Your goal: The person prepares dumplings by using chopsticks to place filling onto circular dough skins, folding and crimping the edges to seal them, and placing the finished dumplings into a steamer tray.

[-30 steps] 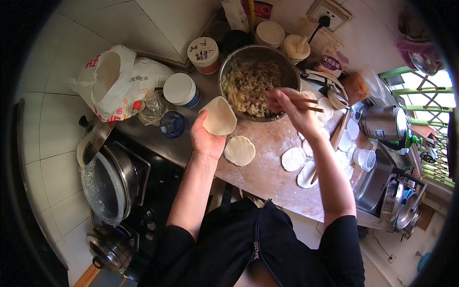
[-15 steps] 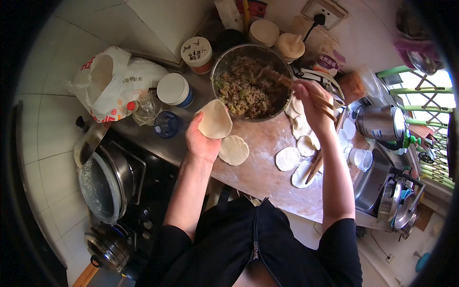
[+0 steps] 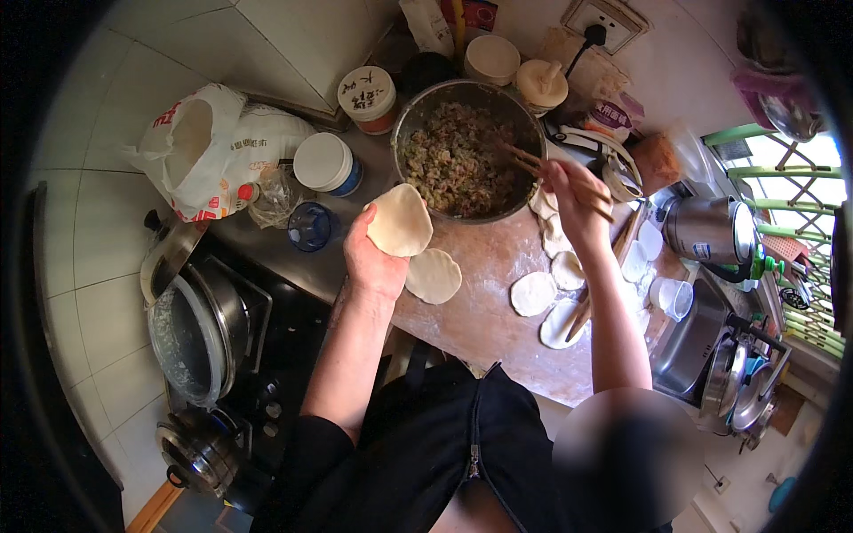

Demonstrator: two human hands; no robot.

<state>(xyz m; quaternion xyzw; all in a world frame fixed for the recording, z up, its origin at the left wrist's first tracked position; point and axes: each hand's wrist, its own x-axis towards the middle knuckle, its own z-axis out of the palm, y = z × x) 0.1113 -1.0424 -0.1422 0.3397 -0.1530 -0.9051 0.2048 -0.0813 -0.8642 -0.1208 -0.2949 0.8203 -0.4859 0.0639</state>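
To the left of the right hand, the steel bowl

From my distant seat, I see the right hand clenched around a pair of chopsticks. Their long axis goes from this hand toward the left and away from the body, and they point at the chopped mixture. Whether the tips touch it, I cannot tell.

The left hand is grasping a dough disc, palm upward. This disc lies to the left of the right hand and a little closer to the body. I judge this relation the important one: the bowl sits just beyond the disc, to its right, so it stands near both hands. Just right of the left hand, a second disc lies flat on the bench.
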